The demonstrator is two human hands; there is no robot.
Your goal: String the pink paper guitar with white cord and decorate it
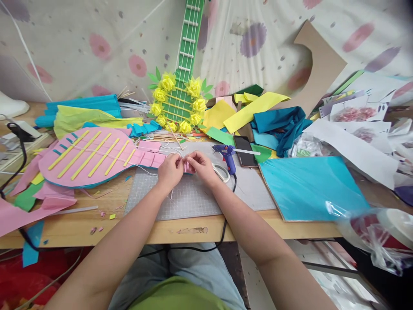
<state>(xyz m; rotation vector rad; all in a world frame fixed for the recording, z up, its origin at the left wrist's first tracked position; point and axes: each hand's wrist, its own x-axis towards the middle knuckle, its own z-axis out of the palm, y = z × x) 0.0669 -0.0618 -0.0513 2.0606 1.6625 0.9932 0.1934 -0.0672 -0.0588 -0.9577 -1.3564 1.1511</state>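
Note:
A pink paper guitar (106, 155) with yellow strips on its round body lies on its back on the table, its neck pointing right. White string runs loosely over it. At the neck's right end my left hand (171, 171) is closed in a pinch, and my right hand (200, 167) pinches right beside it. The fingertips nearly meet over the neck's tip; what lies between them is too small to make out, though string ends hang below my left hand. Under both hands is a grey cutting mat (193, 198).
Right of my hands lie a purple glue gun (227, 156), white-handled scissors (221, 173) and a phone (245, 151). A green paper guitar (187, 56) with yellow flowers stands behind. A blue board (316, 187) lies right; paper scraps surround the work.

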